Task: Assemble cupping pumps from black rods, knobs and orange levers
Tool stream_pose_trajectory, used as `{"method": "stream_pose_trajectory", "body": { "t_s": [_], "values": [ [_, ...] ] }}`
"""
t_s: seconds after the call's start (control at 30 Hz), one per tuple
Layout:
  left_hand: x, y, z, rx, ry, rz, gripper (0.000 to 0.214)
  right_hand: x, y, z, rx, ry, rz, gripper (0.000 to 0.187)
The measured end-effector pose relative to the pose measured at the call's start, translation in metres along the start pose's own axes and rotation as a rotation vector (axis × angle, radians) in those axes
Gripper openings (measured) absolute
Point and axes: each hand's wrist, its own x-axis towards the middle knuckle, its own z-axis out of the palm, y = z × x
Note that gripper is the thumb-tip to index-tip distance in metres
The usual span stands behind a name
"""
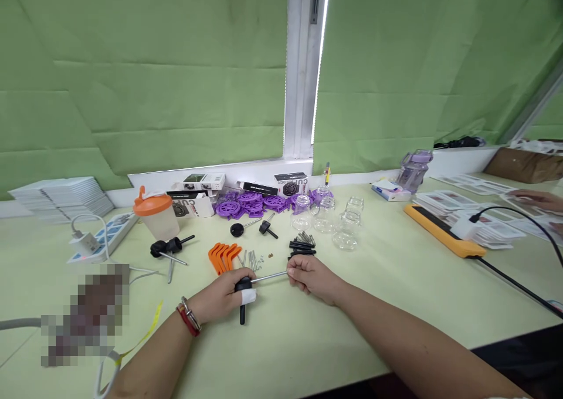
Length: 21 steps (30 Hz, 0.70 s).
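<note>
My left hand point(229, 293) is closed around a black plastic part point(243, 284) with a short black stem pointing down. From it a thin metal rod point(270, 277) runs to the right. The fingertips of my right hand point(310, 276) pinch the rod's far end and hide its tip. Just beyond my left hand lie orange bent pieces point(223, 257), with metal pins point(253, 260) beside them. Black tubes point(301, 247) and small springs point(305, 237) are behind my right hand. More black parts with rods lie farther off, including one round-headed piece point(237, 229).
Clear plastic cups point(345, 239) stand beyond my right hand, and purple plastic pieces point(250, 203) are heaped before cup holder boxes point(292, 185). An orange-lidded cup point(160, 217) and a power strip point(115, 234) are left. At far right, another person's hand point(536, 200) is near printed sheets.
</note>
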Motion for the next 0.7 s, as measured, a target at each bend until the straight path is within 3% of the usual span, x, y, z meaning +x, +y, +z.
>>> {"method": "stream_pose_trajectory", "body": {
  "t_s": [0.1,0.17,0.27,0.33,0.5,0.7],
  "values": [
    [-0.002,0.005,-0.006,-0.036,0.115,0.028,0.024,-0.001,0.001,-0.002,0.026,-0.009,-0.029,0.027],
    [0.001,0.006,-0.017,-0.107,0.325,0.006,0.024,-0.001,0.001,-0.004,0.033,-0.027,-0.024,0.032],
    [0.019,0.001,-0.046,-0.167,0.753,-0.208,0.025,-0.002,0.002,-0.005,0.019,-0.049,-0.004,0.036],
    [0.037,-0.007,-0.069,-0.094,0.893,-0.412,0.024,-0.001,0.003,-0.004,0.012,-0.059,-0.002,0.036],
    [0.080,-0.039,-0.108,-0.004,0.914,-0.600,0.026,-0.001,0.005,-0.005,0.002,-0.068,0.000,0.034],
    [0.107,-0.076,-0.106,0.145,0.791,-0.693,0.028,-0.002,0.001,-0.005,-0.016,-0.087,0.012,0.035]
  ]
}}
